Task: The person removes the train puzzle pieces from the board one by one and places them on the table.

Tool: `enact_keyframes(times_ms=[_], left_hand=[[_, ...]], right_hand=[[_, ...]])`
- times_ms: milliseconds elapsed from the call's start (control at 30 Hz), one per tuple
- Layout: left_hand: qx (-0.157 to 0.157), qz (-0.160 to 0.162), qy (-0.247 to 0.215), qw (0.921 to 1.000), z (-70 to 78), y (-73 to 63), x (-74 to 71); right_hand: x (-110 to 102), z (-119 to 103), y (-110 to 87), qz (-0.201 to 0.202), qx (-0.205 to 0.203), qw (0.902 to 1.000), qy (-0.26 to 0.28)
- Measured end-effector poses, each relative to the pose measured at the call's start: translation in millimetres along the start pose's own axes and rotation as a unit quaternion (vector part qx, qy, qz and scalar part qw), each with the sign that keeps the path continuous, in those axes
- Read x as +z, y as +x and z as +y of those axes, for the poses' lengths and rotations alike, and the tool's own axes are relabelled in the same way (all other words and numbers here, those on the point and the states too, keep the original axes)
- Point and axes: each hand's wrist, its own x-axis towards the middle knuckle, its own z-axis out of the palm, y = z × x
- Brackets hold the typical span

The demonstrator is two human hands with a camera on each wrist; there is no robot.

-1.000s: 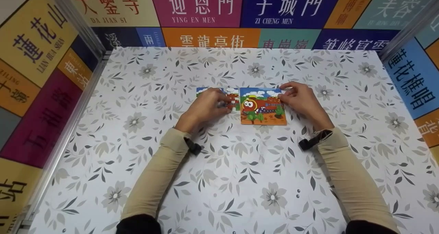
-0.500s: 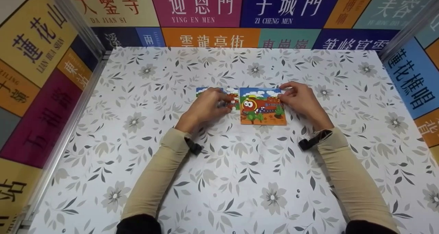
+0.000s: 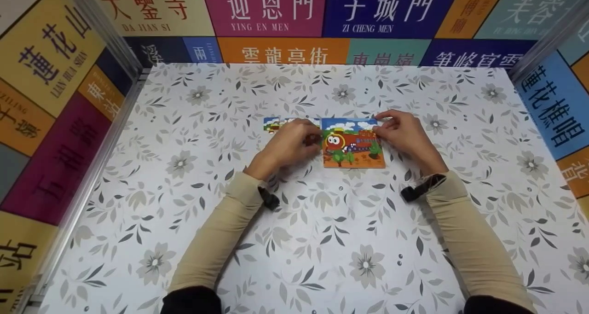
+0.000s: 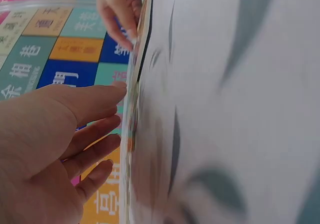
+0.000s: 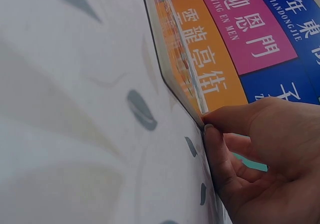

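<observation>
A square picture board (image 3: 352, 150) with a red cartoon train lies flat on the patterned table. At its upper right edge my right hand (image 3: 407, 130) pinches it between thumb and finger; in the right wrist view the thumb tip and a finger of that hand (image 5: 280, 149) meet at the board's corner. Just left of the board hovers or rests my left hand (image 3: 294, 141), its fingertips close to the board's left edge. Several similar colourful picture pieces (image 3: 271, 122) lie beneath and behind it, mostly covered. In the left wrist view, this left hand (image 4: 55, 139) has loosely bent, separate fingers with nothing between them.
The table (image 3: 294, 240) has a white cover with grey flowers and leaves. Panels with coloured blocks and large characters (image 3: 269, 10) stand along its back and both sides. Black straps (image 3: 418, 192) sit at both wrists.
My left hand has shifted right, toward the picture board, uncovering more of the pieces' left end. The right hand and the board stay almost where they were.
</observation>
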Motion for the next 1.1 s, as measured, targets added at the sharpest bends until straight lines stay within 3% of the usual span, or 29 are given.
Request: enact_keyframes(times_ms=[400, 600, 1100], left_hand=[[0.022, -0.049, -0.007, 0.9985, 29.8, 26.7, 20.0], [0.009, -0.062, -0.023, 0.9978, 35.7, 36.0, 25.9], [-0.05, -0.067, -0.006, 0.9965, 46.8, 48.3, 29.6]], right_hand=[[-0.8, -0.9, 0.4, 0.002, 0.008, 1.0, -0.001], [0.2, -0.4, 0.7, -0.006, 0.018, 0.9998, -0.007], [-0.7, -2.1, -0.1, -0.01, 0.018, 0.9998, -0.001]])
